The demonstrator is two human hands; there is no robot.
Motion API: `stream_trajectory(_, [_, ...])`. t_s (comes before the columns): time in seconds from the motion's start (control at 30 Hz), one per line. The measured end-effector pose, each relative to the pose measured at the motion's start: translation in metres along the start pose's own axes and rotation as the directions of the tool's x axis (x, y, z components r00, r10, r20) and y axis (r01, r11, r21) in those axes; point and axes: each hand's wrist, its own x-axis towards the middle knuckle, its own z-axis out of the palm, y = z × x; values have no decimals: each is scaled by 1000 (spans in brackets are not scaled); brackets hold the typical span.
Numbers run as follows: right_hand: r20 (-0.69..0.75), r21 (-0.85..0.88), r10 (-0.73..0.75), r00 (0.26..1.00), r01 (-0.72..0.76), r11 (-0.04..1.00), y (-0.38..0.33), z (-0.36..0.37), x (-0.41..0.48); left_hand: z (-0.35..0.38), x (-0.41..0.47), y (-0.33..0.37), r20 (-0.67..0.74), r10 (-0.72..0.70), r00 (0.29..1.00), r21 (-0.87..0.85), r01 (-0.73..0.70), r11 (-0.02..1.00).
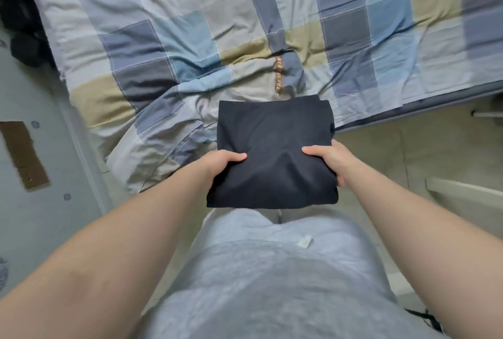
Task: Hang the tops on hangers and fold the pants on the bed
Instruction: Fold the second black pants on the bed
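Observation:
A dark navy garment (pixel 272 137), folded into a thick square, hangs in the air at the near edge of the bed (pixel 190 25). My left hand (pixel 224 161) grips its left side, thumb on top and fingers underneath. My right hand (pixel 328 160) grips the right side the same way. The far edge of the fold reaches over the checked blue, grey and tan quilt. No hangers or other clothes show on the bed.
The quilt (pixel 168 126) bunches into a rumpled heap at the bed's near left corner. A wall with a brown cardboard patch (pixel 23 153) runs along the left. Pale tiled floor (pixel 394 153) lies to the right, with a white object (pixel 468 191) at the edge.

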Motion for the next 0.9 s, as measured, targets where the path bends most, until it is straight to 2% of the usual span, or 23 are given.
stream_trajectory(0.27, [-187, 248, -199, 962, 243, 938, 37, -86, -111, 82, -70, 18, 94, 258, 962, 162, -271, 949])
stream_trajectory(0.47, [-393, 363, -328, 859, 473, 803, 89, -171, -184, 188, -128, 19, 226, 450, 864, 277, -500, 820])
stream_trajectory(0.63, [-521, 404, -385, 761, 618, 674, 161, -260, -246, 302, -172, -16, 341, 558, 757, 327, -652, 684])
stream_trajectory(0.77, [-610, 404, -384, 693, 689, 602, 229, -335, -291, 398, -197, -64, 434, 604, 668, 310, -741, 596])
stream_trajectory(0.9, [-680, 432, -339, 650, 729, 531, 290, -399, -330, 487, -221, -99, 533, 576, 619, 319, -778, 541])
